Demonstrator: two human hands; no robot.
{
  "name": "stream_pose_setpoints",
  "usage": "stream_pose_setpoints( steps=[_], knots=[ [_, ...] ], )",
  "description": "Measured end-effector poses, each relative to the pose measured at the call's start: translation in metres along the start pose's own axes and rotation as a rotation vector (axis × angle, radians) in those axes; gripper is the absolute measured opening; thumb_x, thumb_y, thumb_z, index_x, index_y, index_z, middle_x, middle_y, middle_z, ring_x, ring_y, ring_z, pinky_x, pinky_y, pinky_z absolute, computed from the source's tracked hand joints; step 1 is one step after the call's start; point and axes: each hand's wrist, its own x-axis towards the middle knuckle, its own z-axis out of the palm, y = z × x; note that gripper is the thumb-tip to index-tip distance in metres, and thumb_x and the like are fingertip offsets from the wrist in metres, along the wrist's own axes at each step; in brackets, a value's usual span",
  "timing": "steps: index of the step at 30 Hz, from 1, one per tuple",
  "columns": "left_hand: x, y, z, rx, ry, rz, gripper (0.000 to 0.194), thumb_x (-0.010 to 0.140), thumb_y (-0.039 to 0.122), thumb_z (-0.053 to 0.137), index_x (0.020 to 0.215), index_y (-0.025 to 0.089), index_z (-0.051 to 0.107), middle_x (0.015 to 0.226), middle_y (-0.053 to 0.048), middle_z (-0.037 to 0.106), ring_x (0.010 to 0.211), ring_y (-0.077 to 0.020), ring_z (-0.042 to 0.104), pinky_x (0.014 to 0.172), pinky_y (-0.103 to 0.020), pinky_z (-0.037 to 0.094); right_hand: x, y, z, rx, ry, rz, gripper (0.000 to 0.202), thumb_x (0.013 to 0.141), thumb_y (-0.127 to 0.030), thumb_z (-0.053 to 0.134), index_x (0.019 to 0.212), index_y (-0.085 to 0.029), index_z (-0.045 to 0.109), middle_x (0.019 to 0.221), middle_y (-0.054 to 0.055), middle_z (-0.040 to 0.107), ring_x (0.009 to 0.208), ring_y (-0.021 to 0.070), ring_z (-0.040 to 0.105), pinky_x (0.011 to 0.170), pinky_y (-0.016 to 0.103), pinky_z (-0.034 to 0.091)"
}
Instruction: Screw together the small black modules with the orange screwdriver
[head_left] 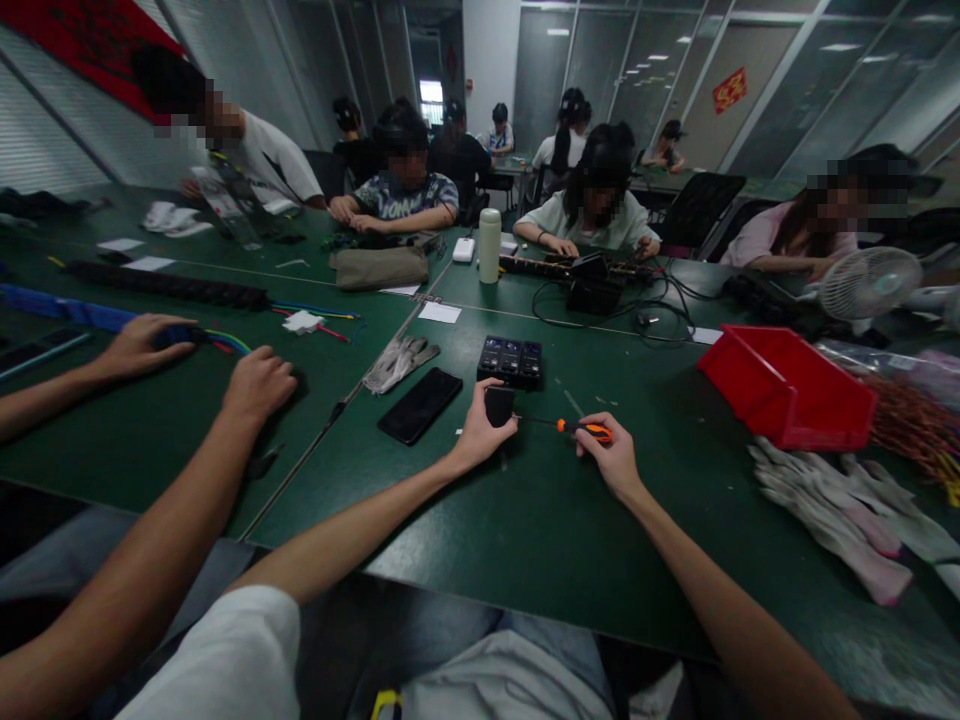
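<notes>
My left hand is closed on a small black block, held upright over the green table. In my right hand is a screwdriver with an orange and black handle. The shaft points left, and its tip is at or close to the right side of the block; contact is too small to tell. Just behind the block lies a black multi-part unit. A black phone rests to the left of my left hand.
Grey-white gloves lie behind the phone. A neighbour's two hands work at the left by a blue strip. To the right are a red bin and more gloves. A pale green bottle and cables stand farther back.
</notes>
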Motion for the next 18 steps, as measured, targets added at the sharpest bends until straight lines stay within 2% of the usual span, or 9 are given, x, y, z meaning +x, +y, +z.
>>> stream_pose_setpoints(
  steps=[3, 13, 18],
  knots=[
    [-0.0005, 0.0007, 0.0003, -0.015, -0.014, -0.003, 0.055, 0.072, 0.02, 0.061, 0.121, 0.021, 0.035, 0.09, 0.0, 0.05, 0.074, -0.0103, 0.05, 0.068, -0.024, 0.042, 0.0, -0.001, 0.0018, 0.034, 0.023, 0.017, 0.027, 0.078, -0.038, 0.064, 0.094, -0.019, 0.053, 0.067, -0.001, 0.06, 0.051, 0.0119, 0.056, 0.054, 0.026, 0.046],
    [-0.0009, 0.0013, 0.0001, -0.034, -0.03, 0.002, 0.055, 0.073, 0.021, 0.06, 0.121, 0.022, 0.034, 0.091, 0.0, 0.05, 0.074, -0.0107, 0.052, 0.07, -0.025, 0.044, -0.0004, -0.0025, 0.0032, 0.072, 0.003, 0.102, 0.027, 0.08, -0.046, 0.059, 0.082, -0.02, 0.051, 0.052, -0.004, 0.057, 0.037, 0.0102, 0.048, 0.036, 0.021, 0.035],
    [-0.0013, 0.0016, -0.0003, -0.021, -0.022, -0.001, 0.055, 0.072, 0.021, 0.061, 0.121, 0.022, 0.035, 0.091, 0.0, 0.05, 0.074, -0.0108, 0.052, 0.069, -0.025, 0.043, -0.0003, 0.0028, 0.0023, 0.028, -0.008, 0.142, 0.032, 0.082, -0.05, 0.054, 0.074, -0.02, 0.051, 0.041, -0.006, 0.051, 0.028, 0.007, 0.035, 0.03, 0.019, 0.021]
  ],
)
